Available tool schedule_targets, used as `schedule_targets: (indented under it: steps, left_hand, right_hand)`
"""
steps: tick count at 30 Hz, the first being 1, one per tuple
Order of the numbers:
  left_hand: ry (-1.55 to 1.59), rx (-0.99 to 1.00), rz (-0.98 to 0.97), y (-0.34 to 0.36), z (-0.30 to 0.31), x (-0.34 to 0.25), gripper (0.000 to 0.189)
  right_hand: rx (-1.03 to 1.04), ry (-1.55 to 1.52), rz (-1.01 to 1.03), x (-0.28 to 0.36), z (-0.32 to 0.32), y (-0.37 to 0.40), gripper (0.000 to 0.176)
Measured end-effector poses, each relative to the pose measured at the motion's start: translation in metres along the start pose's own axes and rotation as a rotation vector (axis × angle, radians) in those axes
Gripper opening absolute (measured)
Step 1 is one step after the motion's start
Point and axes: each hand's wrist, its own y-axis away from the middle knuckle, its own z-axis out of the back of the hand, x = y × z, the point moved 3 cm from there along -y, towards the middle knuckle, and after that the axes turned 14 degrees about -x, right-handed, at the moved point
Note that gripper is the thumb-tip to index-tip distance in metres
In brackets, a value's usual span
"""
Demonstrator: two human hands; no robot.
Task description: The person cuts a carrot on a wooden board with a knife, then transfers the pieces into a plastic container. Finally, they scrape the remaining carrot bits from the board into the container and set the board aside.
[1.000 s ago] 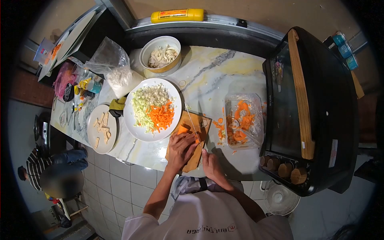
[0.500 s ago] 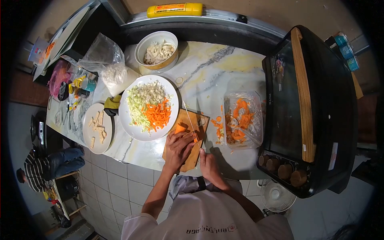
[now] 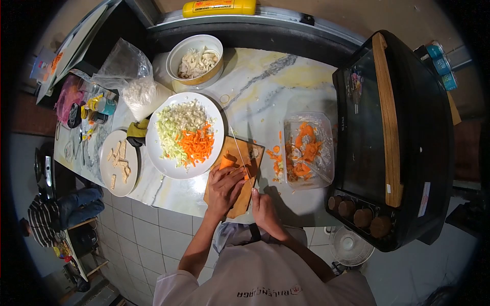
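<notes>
My left hand (image 3: 224, 187) is closed on a piece of carrot (image 3: 226, 162), its fingers bent and pressing it to the wooden cutting board (image 3: 240, 209). In my right hand (image 3: 265, 210) is the handle of a kitchen knife (image 3: 238, 147), wrapped by the fingers. The blade points away from me and rests across the carrot, close beside the left fingertips. Just beyond the left hand is a white plate (image 3: 154, 157) holding chopped orange carrot, pale green pieces and whitish pieces in separate heaps.
Right of the board is a clear plastic container (image 3: 331, 153) with carrot scraps, some spilled beside it. A black oven (image 3: 418, 137) stands at the right. Left are a smaller plate (image 3: 108, 176) with pale strips, a bowl (image 3: 173, 51) and a bag of white powder (image 3: 143, 99). A person (image 3: 46, 219) is at far left.
The view has shifted slightly, so the tabletop things sit a little further left and up. Both hands keep their hold, with the knife still at the carrot.
</notes>
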Motion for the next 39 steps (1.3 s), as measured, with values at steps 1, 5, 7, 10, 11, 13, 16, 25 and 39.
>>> schedule_targets:
  steps: [1, 5, 7, 10, 11, 13, 16, 25, 39]
  left_hand:
    - [0.000, 0.002, 0.003, -0.001, 0.000, 0.000, 0.024]
    - [0.007, 0.007, 0.001, 0.000, 0.000, 0.000, 0.025]
    - [0.007, 0.012, 0.006, 0.001, 0.000, 0.001, 0.025]
    - [0.001, 0.019, 0.011, 0.000, 0.000, 0.000, 0.026]
    - [-0.004, 0.021, 0.012, -0.001, 0.000, 0.000, 0.026]
    - [0.007, 0.011, 0.014, -0.001, 0.000, 0.000, 0.026]
    - [0.018, 0.001, 0.025, -0.002, -0.001, 0.000, 0.026]
    - [0.041, -0.050, 0.076, 0.002, 0.001, 0.005, 0.025]
    - [-0.002, 0.027, 0.004, -0.005, 0.008, -0.009, 0.025]
  right_hand:
    - [0.004, 0.003, 0.004, 0.000, 0.000, -0.001, 0.066]
    - [-0.008, -0.030, 0.040, 0.001, 0.001, -0.001, 0.066]
    - [-0.002, -0.035, 0.043, -0.002, 0.000, 0.000, 0.065]
    - [-0.011, -0.016, 0.043, -0.004, -0.002, -0.001, 0.064]
    - [-0.017, -0.007, 0.043, -0.005, -0.002, -0.002, 0.064]
    - [-0.025, -0.030, 0.058, -0.011, -0.006, -0.003, 0.066]
    - [-0.023, -0.003, 0.033, -0.011, -0.006, -0.003, 0.069]
    - [0.022, 0.011, -0.082, -0.011, -0.011, -0.007, 0.070]
    - [0.020, 0.016, -0.102, -0.006, -0.001, -0.005, 0.075]
